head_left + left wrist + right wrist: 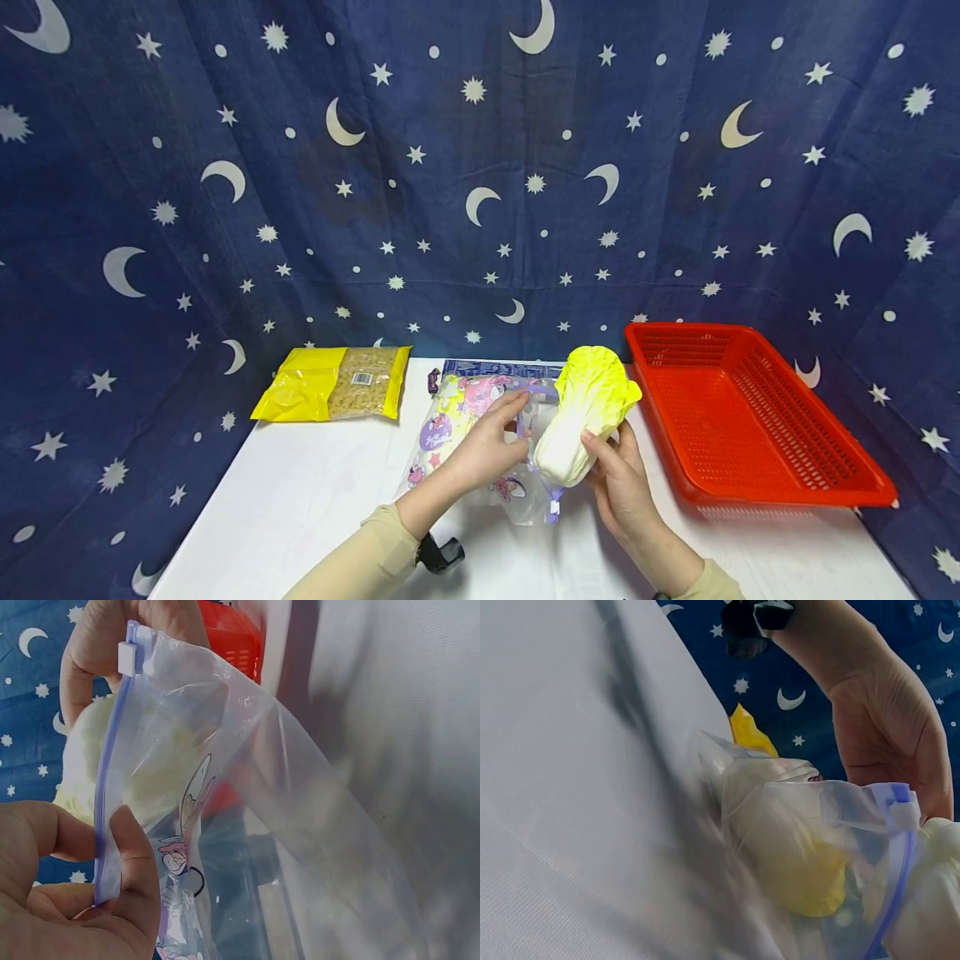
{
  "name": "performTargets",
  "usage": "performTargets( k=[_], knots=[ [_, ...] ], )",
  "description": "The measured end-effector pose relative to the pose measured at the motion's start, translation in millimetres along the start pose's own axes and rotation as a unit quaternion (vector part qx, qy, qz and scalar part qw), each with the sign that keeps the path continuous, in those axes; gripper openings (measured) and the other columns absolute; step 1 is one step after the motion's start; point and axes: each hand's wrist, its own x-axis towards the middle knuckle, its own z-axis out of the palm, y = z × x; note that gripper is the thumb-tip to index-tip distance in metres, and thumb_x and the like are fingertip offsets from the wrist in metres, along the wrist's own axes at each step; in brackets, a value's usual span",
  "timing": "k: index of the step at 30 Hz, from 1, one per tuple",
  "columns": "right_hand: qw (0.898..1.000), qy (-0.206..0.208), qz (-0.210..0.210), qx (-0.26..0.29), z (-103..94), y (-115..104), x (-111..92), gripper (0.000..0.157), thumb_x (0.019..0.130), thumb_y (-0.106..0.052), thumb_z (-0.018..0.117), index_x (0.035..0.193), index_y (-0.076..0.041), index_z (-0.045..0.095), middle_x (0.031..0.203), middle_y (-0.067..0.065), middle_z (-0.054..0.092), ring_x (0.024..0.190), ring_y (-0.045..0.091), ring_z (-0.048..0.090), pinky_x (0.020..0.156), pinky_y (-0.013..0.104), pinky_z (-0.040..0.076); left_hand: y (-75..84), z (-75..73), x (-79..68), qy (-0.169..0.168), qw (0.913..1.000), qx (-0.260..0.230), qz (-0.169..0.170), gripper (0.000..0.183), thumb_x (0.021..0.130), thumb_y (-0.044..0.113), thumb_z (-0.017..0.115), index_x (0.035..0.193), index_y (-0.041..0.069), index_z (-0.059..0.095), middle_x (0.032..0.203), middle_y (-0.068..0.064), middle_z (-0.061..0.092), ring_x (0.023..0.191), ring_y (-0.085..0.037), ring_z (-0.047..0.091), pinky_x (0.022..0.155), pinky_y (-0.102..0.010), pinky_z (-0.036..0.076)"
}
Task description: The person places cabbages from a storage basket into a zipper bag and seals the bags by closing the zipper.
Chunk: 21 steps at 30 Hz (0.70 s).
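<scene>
My right hand (626, 487) grips a napa cabbage (588, 412) by its white base side, its yellow leafy end pointing up and away. The cabbage is at the mouth of a clear zip bag (431, 442) printed with pink cartoon figures. My left hand (487, 446) pinches the bag's purple zip edge (111, 765) between thumb and fingers, plain in the left wrist view. A white slider (127, 658) sits at one end of that zip. Through the plastic in the right wrist view shows a yellow and whitish item (817, 881), its kind unclear.
A red plastic basket (750, 492) stands to the right. At the back left lies a yellow packet (307, 387) with a clear window. A dark blue patterned packet (502, 368) is partly behind the bag. A starry blue curtain (450, 167) hangs behind the white table (300, 500).
</scene>
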Motion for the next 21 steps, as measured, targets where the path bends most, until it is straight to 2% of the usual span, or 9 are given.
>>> performTargets(
  k=[4,11,16,21],
  knots=[
    [1.0,0.021,-0.011,-0.017,0.5,3.7,2.4,0.073,0.1,-0.007,0.061,0.156,-0.02,0.015,0.145,0.017,0.039,0.119,0.02,0.059,0.091,0.032,0.054,2.9,-0.6,0.6,-0.002,1.0,0.001,-0.001,0.071,0.087,0.003,0.062,0.155,0.002,0.042,0.162,-0.01,0.035,0.118,-0.028,0.061,0.081,-0.022,0.055],
    [0.995,0.049,-0.028,-0.079,7.0,11.6,7.5,0.093,0.095,0.0,0.069,0.163,-0.02,0.009,0.146,0.022,0.04,0.12,0.022,0.057,0.09,0.026,0.055,8.4,0.6,4.4,-0.016,0.9993,-0.024,-0.024,0.07,0.086,0.007,0.064,0.154,0.007,0.046,0.162,-0.008,0.035,0.116,-0.024,0.062,0.075,-0.023,0.058],
    [0.994,0.047,-0.016,-0.092,14.1,11.0,6.8,0.097,0.095,-0.002,0.071,0.164,-0.02,0.005,0.147,0.026,0.038,0.126,0.031,0.051,0.091,0.024,0.054,10.4,3.2,6.0,-0.012,0.9994,-0.021,-0.025,0.075,0.082,0.004,0.065,0.154,0.007,0.045,0.161,-0.007,0.037,0.12,-0.026,0.06,0.076,-0.023,0.057],
    [0.992,0.045,0.002,-0.114,18.6,10.8,3.4,0.097,0.096,-0.006,0.07,0.164,-0.021,0.003,0.145,0.027,0.04,0.127,0.036,0.052,0.088,0.027,0.055,8.3,3.9,6.6,-0.008,0.9995,-0.017,-0.027,0.075,0.083,0.004,0.066,0.155,0.007,0.045,0.162,-0.005,0.036,0.123,-0.029,0.058,0.078,-0.023,0.057]
  ],
)
